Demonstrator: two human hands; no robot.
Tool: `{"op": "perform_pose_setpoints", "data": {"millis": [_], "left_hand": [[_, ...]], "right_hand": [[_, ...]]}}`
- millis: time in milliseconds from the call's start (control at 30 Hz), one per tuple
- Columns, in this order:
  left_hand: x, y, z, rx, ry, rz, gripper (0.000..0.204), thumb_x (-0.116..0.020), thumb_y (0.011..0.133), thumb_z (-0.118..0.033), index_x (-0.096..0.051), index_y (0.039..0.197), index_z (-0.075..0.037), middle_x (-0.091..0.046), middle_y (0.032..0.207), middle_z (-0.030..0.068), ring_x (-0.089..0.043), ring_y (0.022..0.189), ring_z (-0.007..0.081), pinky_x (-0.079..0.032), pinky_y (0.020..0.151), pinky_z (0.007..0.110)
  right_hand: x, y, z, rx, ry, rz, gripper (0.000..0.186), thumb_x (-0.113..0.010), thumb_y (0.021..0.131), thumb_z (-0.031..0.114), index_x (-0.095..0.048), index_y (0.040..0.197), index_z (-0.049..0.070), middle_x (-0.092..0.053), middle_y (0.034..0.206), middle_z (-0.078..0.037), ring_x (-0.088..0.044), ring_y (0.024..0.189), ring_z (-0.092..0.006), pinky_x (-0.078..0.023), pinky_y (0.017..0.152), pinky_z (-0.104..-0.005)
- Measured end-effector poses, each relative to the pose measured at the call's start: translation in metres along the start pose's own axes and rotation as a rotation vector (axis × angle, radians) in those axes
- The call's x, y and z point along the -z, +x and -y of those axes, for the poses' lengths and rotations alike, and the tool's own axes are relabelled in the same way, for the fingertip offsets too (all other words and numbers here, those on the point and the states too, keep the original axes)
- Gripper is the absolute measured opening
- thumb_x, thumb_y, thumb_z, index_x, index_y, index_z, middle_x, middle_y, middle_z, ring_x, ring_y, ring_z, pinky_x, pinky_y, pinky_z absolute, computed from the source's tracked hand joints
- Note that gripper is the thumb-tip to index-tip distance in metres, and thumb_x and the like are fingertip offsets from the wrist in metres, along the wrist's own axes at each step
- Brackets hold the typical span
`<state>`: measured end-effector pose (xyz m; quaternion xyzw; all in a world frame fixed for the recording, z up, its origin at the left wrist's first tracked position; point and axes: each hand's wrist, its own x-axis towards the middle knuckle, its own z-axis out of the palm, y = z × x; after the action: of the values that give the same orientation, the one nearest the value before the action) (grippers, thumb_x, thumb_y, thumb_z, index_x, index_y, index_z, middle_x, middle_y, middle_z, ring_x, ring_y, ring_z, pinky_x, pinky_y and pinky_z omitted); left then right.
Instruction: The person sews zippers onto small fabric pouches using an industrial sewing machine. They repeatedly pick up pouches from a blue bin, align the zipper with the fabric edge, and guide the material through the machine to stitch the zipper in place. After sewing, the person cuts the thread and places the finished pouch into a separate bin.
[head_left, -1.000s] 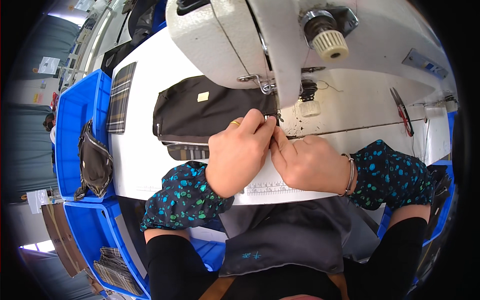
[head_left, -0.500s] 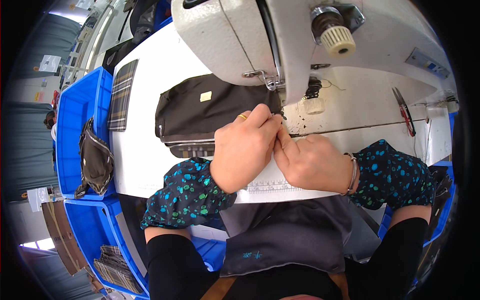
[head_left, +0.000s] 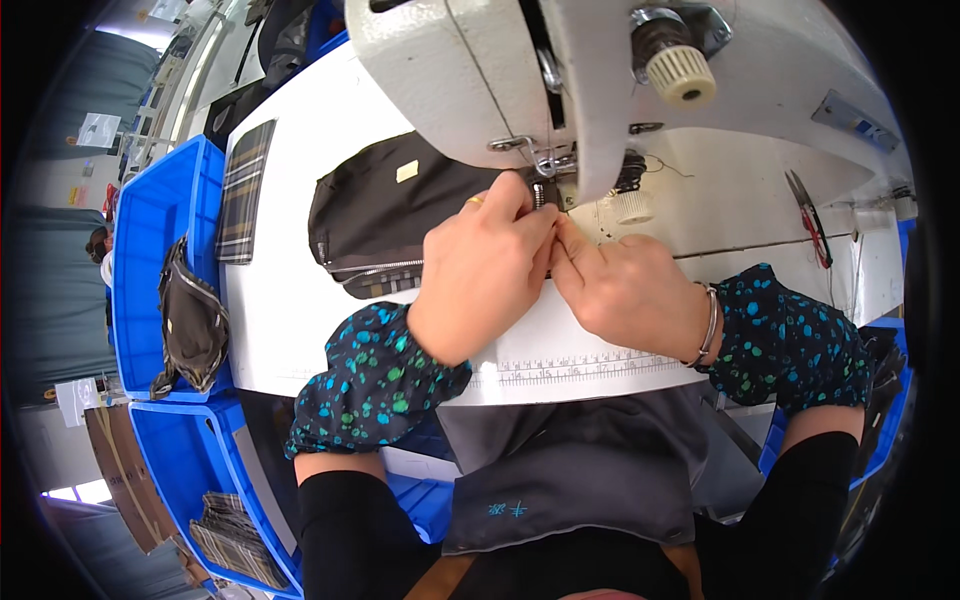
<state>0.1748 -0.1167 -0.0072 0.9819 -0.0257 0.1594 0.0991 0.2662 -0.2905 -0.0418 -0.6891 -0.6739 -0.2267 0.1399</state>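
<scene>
White sewing table (head_left: 300,330) under both hands, fingertips crowded at the needle.

Over the hands looms the cream sewing machine (head_left: 480,90), and left of them sit blue bins (head_left: 150,240). The black zippered pouch (head_left: 385,215) lies flat, reaching from beyond the left hand (head_left: 485,270) to the presser foot (head_left: 545,185). Both left hand and right hand (head_left: 625,290) press together, pinching its edge. Fingers this near the needle risk a prick; uneven pressure could skew the seam or snag the zipper.
</scene>
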Motion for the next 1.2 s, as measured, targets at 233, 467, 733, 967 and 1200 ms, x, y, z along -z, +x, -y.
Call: {"op": "perform_pose_setpoints", "data": {"millis": [233,467,733,967,1200], "left_hand": [[0.009,-0.016,-0.005,0.022,0.099,-0.009,0.032,-0.077,0.078,-0.004,-0.082,0.107,-0.016,-0.057,0.087,0.0005,-0.064,0.071,0.0194,-0.05,0.057,0.034],[0.004,-0.014,-0.006,0.002,0.118,-0.006,0.045,-0.076,0.069,-0.002,-0.082,0.111,-0.019,-0.06,0.098,-0.0005,-0.065,0.076,0.0199,-0.053,0.06,0.034],[-0.001,-0.011,0.003,-0.07,0.131,-0.045,0.044,-0.077,0.072,-0.006,-0.081,0.113,-0.021,-0.065,0.103,-0.003,-0.066,0.083,0.0213,-0.055,0.062,0.033],[0.005,-0.008,-0.001,-0.004,0.143,0.045,0.04,-0.076,0.075,-0.011,-0.078,0.115,-0.017,-0.063,0.106,0.0,-0.067,0.095,0.0238,-0.058,0.06,0.035],[0.0,0.003,0.006,-0.003,0.163,0.052,0.041,-0.078,0.076,-0.013,-0.077,0.117,-0.015,-0.064,0.105,0.0023,-0.067,0.096,0.0252,-0.058,0.061,0.036]], "right_hand": [[0.001,-0.004,0.002,0.014,0.016,-0.005,0.022,-0.067,0.078,0.014,-0.071,0.09,-0.004,-0.075,0.102,-0.025,-0.062,0.051,-0.0128,-0.047,0.045,-0.0287],[-0.001,-0.006,0.005,0.02,0.087,-0.014,0.024,-0.067,0.081,0.014,-0.072,0.095,-0.005,-0.075,0.107,-0.028,-0.063,0.051,-0.0133,-0.048,0.046,-0.029],[0.0,-0.004,0.006,-0.007,0.142,-0.018,0.029,-0.067,0.082,0.013,-0.071,0.101,-0.008,-0.073,0.109,-0.03,-0.065,0.052,-0.0141,-0.048,0.045,-0.0297],[0.0,-0.003,0.007,-0.067,0.084,0.087,0.032,-0.068,0.086,0.012,-0.073,0.113,-0.003,-0.074,0.121,-0.022,-0.064,0.059,-0.0153,-0.05,0.052,-0.0295],[-0.004,0.005,-0.004,-0.093,0.096,0.011,0.032,-0.067,0.084,0.012,-0.071,0.111,-0.005,-0.071,0.1,-0.015,-0.063,0.053,-0.0152,-0.05,0.047,-0.0299]]}}
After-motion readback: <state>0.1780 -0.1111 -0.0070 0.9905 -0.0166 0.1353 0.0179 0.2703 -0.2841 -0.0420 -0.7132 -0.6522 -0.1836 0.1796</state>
